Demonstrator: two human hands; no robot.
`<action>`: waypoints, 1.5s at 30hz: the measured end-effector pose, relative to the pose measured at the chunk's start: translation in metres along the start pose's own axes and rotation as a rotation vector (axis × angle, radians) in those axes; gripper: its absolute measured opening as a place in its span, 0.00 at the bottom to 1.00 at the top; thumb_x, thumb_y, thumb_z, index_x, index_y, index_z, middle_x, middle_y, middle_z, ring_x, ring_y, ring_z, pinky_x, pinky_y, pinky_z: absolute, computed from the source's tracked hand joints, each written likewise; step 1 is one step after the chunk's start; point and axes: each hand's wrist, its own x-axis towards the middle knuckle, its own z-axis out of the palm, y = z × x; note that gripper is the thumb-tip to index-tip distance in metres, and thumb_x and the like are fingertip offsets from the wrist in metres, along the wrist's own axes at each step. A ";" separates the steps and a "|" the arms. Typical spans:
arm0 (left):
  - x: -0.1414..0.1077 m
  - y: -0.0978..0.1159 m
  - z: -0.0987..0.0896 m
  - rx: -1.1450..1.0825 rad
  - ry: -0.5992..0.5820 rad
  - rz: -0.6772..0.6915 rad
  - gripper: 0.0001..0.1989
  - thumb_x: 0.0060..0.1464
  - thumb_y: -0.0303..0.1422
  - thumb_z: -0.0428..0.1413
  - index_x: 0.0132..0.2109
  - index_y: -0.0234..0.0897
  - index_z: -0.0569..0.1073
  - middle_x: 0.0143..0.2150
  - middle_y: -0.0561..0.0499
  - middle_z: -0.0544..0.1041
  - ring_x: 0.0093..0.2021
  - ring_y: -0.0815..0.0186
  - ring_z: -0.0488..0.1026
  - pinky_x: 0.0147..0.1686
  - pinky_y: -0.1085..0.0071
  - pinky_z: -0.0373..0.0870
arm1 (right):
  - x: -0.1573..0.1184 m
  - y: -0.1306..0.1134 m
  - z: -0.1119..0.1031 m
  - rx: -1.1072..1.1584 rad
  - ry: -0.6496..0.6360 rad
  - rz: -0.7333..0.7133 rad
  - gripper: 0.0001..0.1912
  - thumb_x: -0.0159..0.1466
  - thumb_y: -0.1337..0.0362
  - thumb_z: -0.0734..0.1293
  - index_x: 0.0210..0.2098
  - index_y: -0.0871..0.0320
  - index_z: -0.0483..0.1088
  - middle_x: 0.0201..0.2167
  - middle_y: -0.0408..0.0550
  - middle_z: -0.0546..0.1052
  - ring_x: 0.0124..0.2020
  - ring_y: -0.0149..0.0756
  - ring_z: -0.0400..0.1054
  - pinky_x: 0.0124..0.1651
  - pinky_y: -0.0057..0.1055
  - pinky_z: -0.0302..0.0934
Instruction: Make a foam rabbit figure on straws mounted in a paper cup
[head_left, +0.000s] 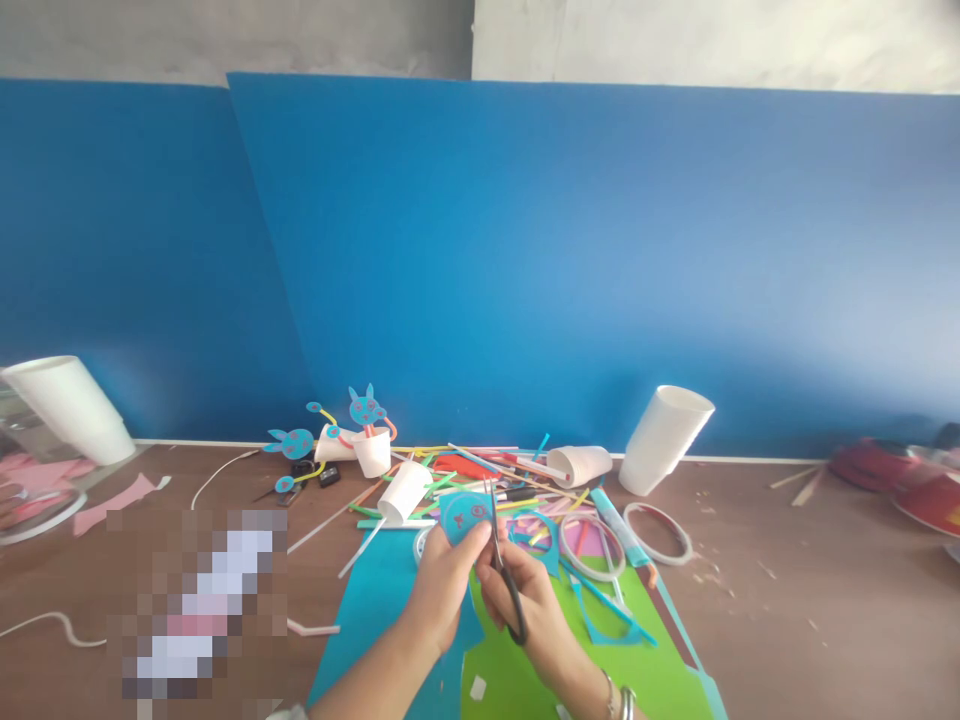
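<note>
At lower centre, the right hand [531,592] is holding black scissors [514,598] with bent fingers, and the left hand [441,582] is pinching blue paper [459,505] just beside them. A shifting grip could be sending the cut into the paper's drawn marks [478,511] or the left fingers.

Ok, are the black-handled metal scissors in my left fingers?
No, your right fingers hold the scissors, while your left fingers hold a blue paper piece with reddish markings.
</note>
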 end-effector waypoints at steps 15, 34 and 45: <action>0.002 0.011 -0.001 0.082 -0.084 0.033 0.14 0.43 0.38 0.64 0.35 0.32 0.77 0.35 0.43 0.80 0.40 0.54 0.76 0.46 0.60 0.69 | 0.000 -0.001 -0.001 0.003 -0.003 0.027 0.23 0.54 0.44 0.69 0.25 0.58 0.63 0.12 0.33 0.57 0.14 0.22 0.46 0.17 0.23 0.42; 0.006 0.015 -0.007 0.199 -0.144 0.050 0.09 0.43 0.35 0.62 0.32 0.34 0.77 0.32 0.46 0.79 0.37 0.57 0.75 0.46 0.60 0.68 | 0.001 -0.001 -0.004 -0.030 -0.020 0.036 0.22 0.55 0.44 0.68 0.26 0.57 0.63 0.13 0.35 0.61 0.14 0.24 0.53 0.18 0.23 0.50; 0.007 0.022 -0.007 0.199 -0.239 0.067 0.11 0.44 0.35 0.61 0.35 0.34 0.79 0.36 0.45 0.81 0.40 0.55 0.75 0.48 0.60 0.67 | 0.002 0.000 -0.005 0.019 -0.010 0.057 0.21 0.51 0.49 0.73 0.25 0.58 0.64 0.12 0.32 0.57 0.13 0.22 0.47 0.17 0.22 0.42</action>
